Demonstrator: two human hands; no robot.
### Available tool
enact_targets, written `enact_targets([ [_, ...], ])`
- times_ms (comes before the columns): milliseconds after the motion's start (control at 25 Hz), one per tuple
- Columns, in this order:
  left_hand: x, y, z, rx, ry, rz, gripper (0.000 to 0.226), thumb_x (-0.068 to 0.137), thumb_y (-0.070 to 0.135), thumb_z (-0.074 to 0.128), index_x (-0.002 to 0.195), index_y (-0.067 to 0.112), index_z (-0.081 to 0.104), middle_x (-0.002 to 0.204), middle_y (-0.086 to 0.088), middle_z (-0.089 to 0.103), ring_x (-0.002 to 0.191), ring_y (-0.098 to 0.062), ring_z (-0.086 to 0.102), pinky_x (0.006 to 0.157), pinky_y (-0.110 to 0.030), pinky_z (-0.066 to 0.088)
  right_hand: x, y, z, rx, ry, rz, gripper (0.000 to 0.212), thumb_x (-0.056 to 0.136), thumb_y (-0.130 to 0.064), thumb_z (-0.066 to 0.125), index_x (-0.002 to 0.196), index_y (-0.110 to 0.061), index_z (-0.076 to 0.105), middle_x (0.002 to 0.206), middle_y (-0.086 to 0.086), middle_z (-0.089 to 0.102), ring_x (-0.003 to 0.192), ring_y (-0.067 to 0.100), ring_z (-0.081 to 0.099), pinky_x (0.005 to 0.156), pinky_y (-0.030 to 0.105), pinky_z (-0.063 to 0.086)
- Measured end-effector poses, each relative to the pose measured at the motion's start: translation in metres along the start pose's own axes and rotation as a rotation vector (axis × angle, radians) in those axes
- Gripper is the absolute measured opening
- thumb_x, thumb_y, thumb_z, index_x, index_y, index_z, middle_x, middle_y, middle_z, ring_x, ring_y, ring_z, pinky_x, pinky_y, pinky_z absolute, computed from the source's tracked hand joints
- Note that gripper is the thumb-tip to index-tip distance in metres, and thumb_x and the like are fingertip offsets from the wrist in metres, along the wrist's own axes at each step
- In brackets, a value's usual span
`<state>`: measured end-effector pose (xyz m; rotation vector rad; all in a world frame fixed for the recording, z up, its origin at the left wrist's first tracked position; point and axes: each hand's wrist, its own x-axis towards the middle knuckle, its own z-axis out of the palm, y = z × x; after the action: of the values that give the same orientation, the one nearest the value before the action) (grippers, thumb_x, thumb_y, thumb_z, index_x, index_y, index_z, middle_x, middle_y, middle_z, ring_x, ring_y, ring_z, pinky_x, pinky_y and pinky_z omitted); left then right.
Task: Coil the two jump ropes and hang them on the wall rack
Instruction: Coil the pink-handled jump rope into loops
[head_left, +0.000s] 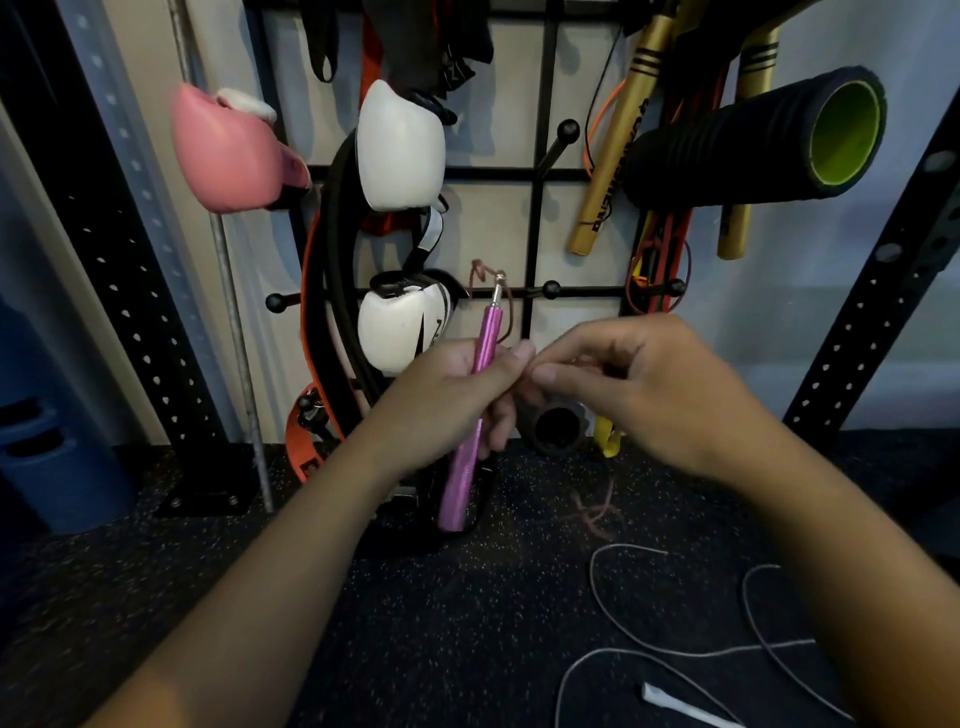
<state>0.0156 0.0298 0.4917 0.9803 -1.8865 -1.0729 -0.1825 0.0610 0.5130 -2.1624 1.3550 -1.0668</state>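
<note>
while the head camera looks down past two bare forearms, the left hand (457, 400) sits near the centre of the picture, fingers wrapped around the middle of a pink jump rope handle (475, 410) that stands nearly upright. its metal swivel tip points toward twelve o'clock, and a thin reddish-brown cord (485, 275) loops out of that tip. just to the three o'clock side, the right hand (639, 384) has thumb and forefinger pressed together, apparently pinching that cord close to the left hand's fingertips, though the cord there is too thin and blurred to be sure. a small tangle of the same reddish cord (597, 512) lies on the dark speckled floor (415, 623) toward five o'clock.

the second jump rope (675, 649), pale grey, sprawls loose on the floor at five o'clock, with its white handle (680, 706) at the bottom edge, untouched.

the black wall rack (540, 176) fills the twelve o'clock area, crowded with boxing gloves, straps, gold sticks and a foam roller (753, 135). a free ball-tipped peg (550, 288) sits directly above the hands.

judging by this, coiling of the first rope is only starting. the next move likely calls for drawing cord up from the floor and laying even loops against the handle.
</note>
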Motion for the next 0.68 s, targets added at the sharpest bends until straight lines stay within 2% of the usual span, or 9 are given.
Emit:
enact_targets([
  [40,0.000,0.002,0.001,-0.052,-0.033,-0.024,0.051,0.102,0.051,0.044,0.087,0.009,0.069,0.050,-0.001,0.055,0.043,-0.017,0.051,0.051,-0.024,0.047,0.000,0.003,0.000,0.046,0.117,0.012,0.020,0.084,-0.048,0.075,0.084,-0.029,0.078,0.073,0.004,0.075,0.062,0.026,0.068,0.061,0.042,0.060],
  [120,0.002,0.005,0.001,-0.131,-0.079,-0.010,0.048,0.096,0.054,0.048,0.081,0.011,0.066,0.046,0.002,0.044,0.038,-0.014,0.042,0.047,-0.023,0.041,0.000,0.009,0.005,0.053,0.278,0.046,0.034,0.076,-0.057,0.077,0.073,-0.023,0.073,0.060,0.006,0.067,0.049,0.018,0.051,0.049,0.033,0.046],
  [200,0.004,0.007,-0.003,-0.205,-0.100,0.023,0.037,0.095,0.044,0.055,0.082,0.012,0.067,0.047,0.003,0.047,0.039,-0.014,0.046,0.049,-0.026,0.043,0.001,0.013,0.006,0.033,0.250,0.062,0.031,0.085,-0.053,0.071,0.079,-0.023,0.072,0.065,0.008,0.067,0.054,0.022,0.055,0.055,0.038,0.052],
  [280,0.005,0.005,-0.005,-0.230,-0.079,0.032,0.032,0.099,0.034,0.054,0.085,0.009,0.068,0.051,0.000,0.059,0.044,-0.017,0.058,0.055,-0.026,0.050,0.002,0.013,0.002,0.058,0.161,0.033,0.018,0.100,-0.039,0.061,0.095,-0.028,0.075,0.086,0.016,0.072,0.077,0.034,0.066,0.074,0.050,0.059],
  [320,0.005,0.004,-0.005,-0.246,-0.068,0.031,0.032,0.101,0.031,0.052,0.085,0.008,0.068,0.051,0.000,0.061,0.044,-0.016,0.060,0.055,-0.025,0.052,0.003,0.013,0.000,0.084,0.143,0.030,0.017,0.102,-0.034,0.059,0.100,-0.030,0.076,0.088,0.016,0.073,0.079,0.034,0.067,0.074,0.050,0.058],
  [440,0.002,0.003,-0.004,-0.348,-0.095,0.024,0.033,0.096,0.035,0.055,0.081,0.009,0.068,0.042,0.004,0.046,0.032,-0.009,0.039,0.041,-0.023,0.038,0.004,0.014,0.001,0.181,0.203,0.054,0.012,0.099,-0.029,0.065,0.101,-0.021,0.074,0.064,0.002,0.066,0.046,0.006,0.051,0.047,0.019,0.042],
  [520,0.001,0.005,-0.006,-0.368,-0.109,0.032,0.032,0.093,0.037,0.058,0.081,0.010,0.070,0.042,0.005,0.043,0.032,-0.007,0.033,0.040,-0.023,0.032,0.003,0.015,0.006,0.205,0.307,0.096,0.025,0.092,-0.041,0.071,0.087,-0.017,0.070,0.051,0.000,0.060,0.040,0.010,0.045,0.044,0.023,0.039],
  [600,0.000,0.007,-0.008,-0.337,-0.114,0.038,0.028,0.093,0.034,0.060,0.087,0.010,0.073,0.048,0.003,0.054,0.038,-0.011,0.046,0.046,-0.025,0.045,0.003,0.018,0.006,0.138,0.336,0.111,0.036,0.091,-0.051,0.068,0.076,-0.018,0.068,0.046,-0.002,0.052,0.046,0.019,0.042,0.050,0.030,0.039],
  [680,-0.002,0.009,-0.008,-0.317,-0.115,0.042,0.030,0.094,0.033,0.057,0.093,0.008,0.073,0.055,-0.001,0.066,0.047,-0.015,0.062,0.060,-0.027,0.055,0.004,0.020,0.005,0.147,0.285,0.102,0.027,0.101,-0.040,0.060,0.083,-0.023,0.072,0.055,0.008,0.052,0.054,0.019,0.043,0.057,0.033,0.040],
])
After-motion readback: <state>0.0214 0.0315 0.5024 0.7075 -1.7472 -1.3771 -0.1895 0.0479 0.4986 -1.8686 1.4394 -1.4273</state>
